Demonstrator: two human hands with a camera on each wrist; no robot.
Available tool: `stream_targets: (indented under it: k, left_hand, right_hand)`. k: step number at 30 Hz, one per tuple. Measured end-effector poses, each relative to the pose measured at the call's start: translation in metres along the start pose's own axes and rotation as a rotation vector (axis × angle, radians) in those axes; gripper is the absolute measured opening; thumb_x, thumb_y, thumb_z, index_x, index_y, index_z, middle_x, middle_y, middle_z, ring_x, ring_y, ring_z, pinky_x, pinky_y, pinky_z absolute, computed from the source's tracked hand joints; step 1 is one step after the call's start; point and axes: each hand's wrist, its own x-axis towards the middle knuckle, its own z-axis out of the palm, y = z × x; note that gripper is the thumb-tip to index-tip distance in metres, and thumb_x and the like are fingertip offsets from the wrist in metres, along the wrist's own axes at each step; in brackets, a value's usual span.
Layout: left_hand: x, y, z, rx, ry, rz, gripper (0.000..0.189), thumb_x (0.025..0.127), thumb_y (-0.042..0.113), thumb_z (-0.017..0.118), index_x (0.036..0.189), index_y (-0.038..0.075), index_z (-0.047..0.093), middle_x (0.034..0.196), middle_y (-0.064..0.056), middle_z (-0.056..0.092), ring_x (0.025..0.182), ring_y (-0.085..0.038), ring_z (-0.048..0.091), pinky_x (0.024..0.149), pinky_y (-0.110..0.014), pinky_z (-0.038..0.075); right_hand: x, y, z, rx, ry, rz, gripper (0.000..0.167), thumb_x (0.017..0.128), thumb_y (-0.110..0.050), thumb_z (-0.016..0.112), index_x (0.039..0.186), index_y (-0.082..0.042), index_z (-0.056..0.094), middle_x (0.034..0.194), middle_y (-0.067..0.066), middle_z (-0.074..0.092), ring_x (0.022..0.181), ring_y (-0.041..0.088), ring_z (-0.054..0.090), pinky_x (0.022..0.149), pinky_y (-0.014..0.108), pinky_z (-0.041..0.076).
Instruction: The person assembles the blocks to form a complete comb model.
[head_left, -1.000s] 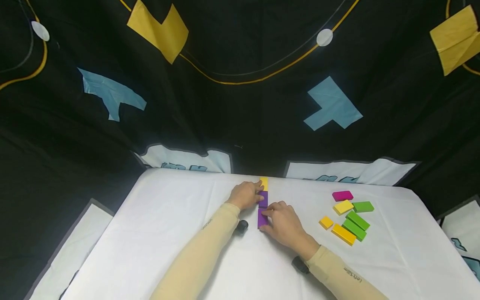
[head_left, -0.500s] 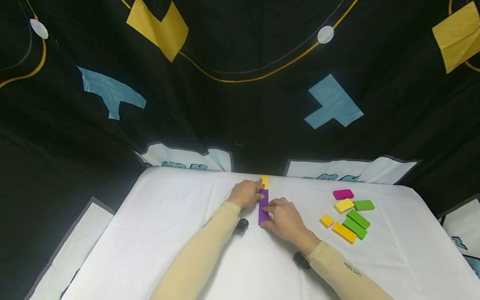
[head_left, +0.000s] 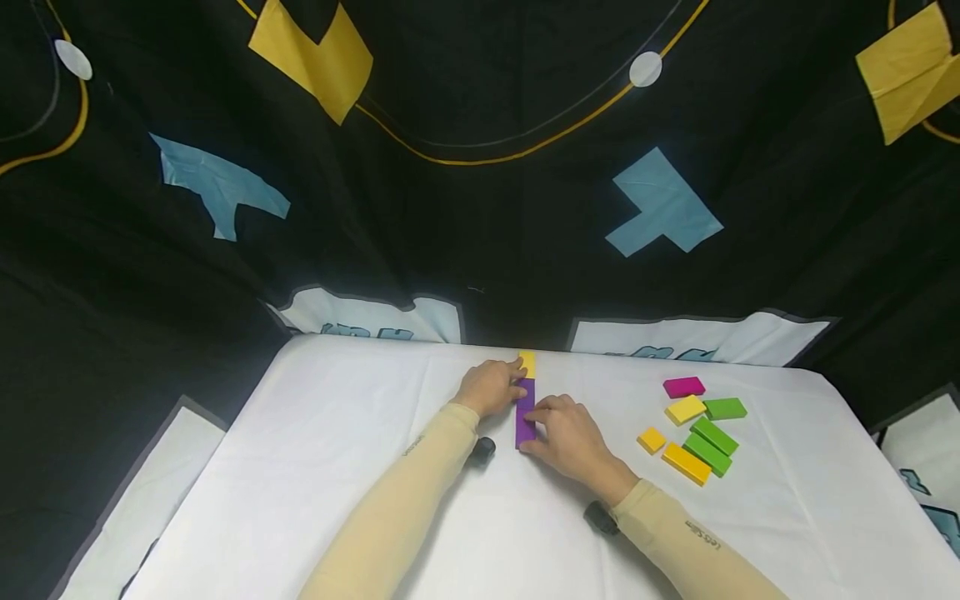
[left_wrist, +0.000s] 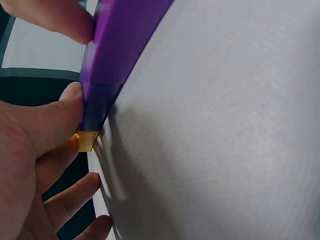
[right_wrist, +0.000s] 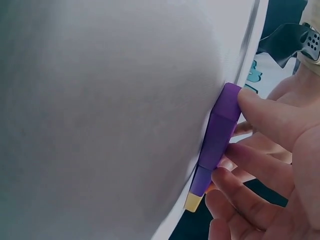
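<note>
On the white table, a yellow block (head_left: 529, 360) and two purple blocks form one straight column running toward me, the yellow one farthest away. My left hand (head_left: 486, 388) lies along the column's left side, its fingers at the yellow block and its thumb against the far purple block (left_wrist: 97, 105). With the thumb at its near end and fingers along its side, my right hand (head_left: 570, 440) holds the near purple block (right_wrist: 220, 132). The purple blocks touch end to end. Parts of the column are covered by fingertips.
At right lie a magenta block (head_left: 683, 387), several green blocks (head_left: 707, 454), a long yellow block (head_left: 686, 463), another yellow block (head_left: 686, 409) and a small orange-yellow block (head_left: 651, 440). A black curtain (head_left: 480, 250) hangs behind the table's far edge.
My right hand has slid the near purple block away from me, closing the small gap to the far purple block. The left hand has stayed in place.
</note>
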Motion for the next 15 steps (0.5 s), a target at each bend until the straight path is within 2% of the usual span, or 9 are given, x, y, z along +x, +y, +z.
stream_targets:
  k: [8,15]
  left_hand:
    - [-0.001,0.0006,-0.0015,0.0,0.004,0.009,0.043,0.095,0.034,0.069,0.136,0.02,0.065,0.152,0.002,0.048,0.136,-0.03,0.05,0.109,-0.05,0.042]
    - [-0.0011,0.0003,-0.0021,-0.02,0.004,0.002,0.043,0.095,0.032,0.07,0.136,0.02,0.065,0.152,0.002,0.048,0.136,-0.03,0.05,0.109,-0.049,0.042]
  right_hand:
    - [0.0002,0.0004,0.0008,0.012,-0.004,0.036,0.045,0.076,-0.032,0.089,0.109,-0.005,0.078,0.108,0.01,0.07,0.101,0.028,0.061,0.083,0.043,0.052]
    - [-0.0004,0.0077,-0.0059,0.204,-0.004,0.121,0.039,0.078,-0.027,0.088,0.111,-0.007,0.077,0.106,0.006,0.073,0.102,0.025,0.064,0.092,0.042,0.052]
